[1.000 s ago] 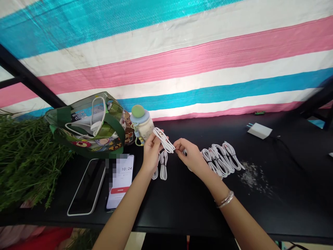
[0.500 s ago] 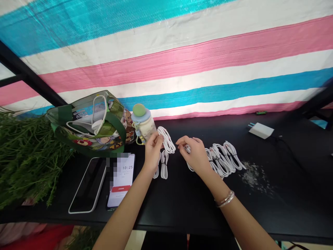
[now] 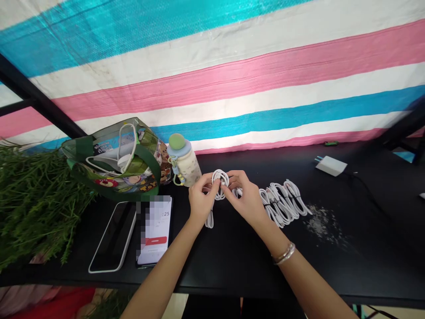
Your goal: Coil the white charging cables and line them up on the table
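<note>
Two hands meet on a white cable coil (image 3: 219,179), held up over the black table (image 3: 232,270) near its back edge. The left hand (image 3: 201,200) and the right hand (image 3: 245,200) are both clenched, their fingertips pinching the coil from either side. A tail of cable (image 3: 209,220) drops below the left hand to the tabletop. A white loop (image 3: 237,192) shows beside the right fingers (image 3: 232,179), but whether it belongs to the same cable is hard to tell.

Just right of the right hand lie several white cable bundles (image 3: 282,204), side by side, with grey specks (image 3: 322,223) scattered beyond them. Behind the left hand stands a cream bottle (image 3: 183,167) with a green-topped lid. Further left are a clear tote bag (image 3: 113,161) with green straps, holding white items, and two phones: one with a dark screen (image 3: 113,237), the other lit (image 3: 154,230) with its display partly pixelated. A white charger (image 3: 331,166) sits far right, trailing a black cord (image 3: 365,190). Leafy greenery (image 3: 36,199) spills over the left end, and a striped tarp (image 3: 212,88) hangs behind. Bangles (image 3: 284,253) circle the right wrist.
</note>
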### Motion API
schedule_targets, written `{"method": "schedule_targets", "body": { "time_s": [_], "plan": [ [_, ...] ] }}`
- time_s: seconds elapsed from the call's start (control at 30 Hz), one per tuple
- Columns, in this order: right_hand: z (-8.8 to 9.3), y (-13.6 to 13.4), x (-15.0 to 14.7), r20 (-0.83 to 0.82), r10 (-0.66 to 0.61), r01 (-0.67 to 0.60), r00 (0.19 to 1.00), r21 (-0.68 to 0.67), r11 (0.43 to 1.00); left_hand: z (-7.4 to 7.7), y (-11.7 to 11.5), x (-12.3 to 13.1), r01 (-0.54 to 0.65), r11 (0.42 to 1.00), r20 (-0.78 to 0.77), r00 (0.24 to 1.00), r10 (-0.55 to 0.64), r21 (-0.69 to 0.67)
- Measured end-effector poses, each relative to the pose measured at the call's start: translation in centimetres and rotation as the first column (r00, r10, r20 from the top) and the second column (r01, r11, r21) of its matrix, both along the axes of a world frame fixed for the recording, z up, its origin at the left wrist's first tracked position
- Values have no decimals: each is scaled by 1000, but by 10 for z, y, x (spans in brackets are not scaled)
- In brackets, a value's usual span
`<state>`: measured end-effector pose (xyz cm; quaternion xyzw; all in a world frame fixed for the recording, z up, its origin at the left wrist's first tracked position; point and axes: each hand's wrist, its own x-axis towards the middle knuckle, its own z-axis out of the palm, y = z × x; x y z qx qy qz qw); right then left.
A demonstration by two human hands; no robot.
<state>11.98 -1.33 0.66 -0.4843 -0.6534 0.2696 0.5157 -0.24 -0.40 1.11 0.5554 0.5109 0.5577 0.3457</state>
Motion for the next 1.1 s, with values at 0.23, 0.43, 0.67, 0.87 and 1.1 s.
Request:
{"method": "schedule_targets", "body": {
  "time_s": [0.23, 0.43, 0.67, 0.87, 1.1],
  "plan": [
    [-1, 3, 4, -54, 37, -36, 998, 9, 999, -1, 1, 0, 58, 998, 35, 998, -58, 11],
    [-4, 3, 3, -59, 5, -4, 998, 22, 1000, 5, 0, -3, 109, 993, -32, 994, -108, 37],
    [-7, 4, 1, -72, -13, 16, 997, 46, 999, 5, -1, -1, 211, 978, 17, 977, -211, 5],
    [-10, 4, 0, -34, -82, 84, 996, 54, 995, 6, -3, -1, 196, 979, -20, 981, -195, 58],
    [-7, 3, -1, -60, -70, 74, 996, 63, 995, 13, -4, 0, 171, 984, -108, 980, -165, 56]
  ]
}}
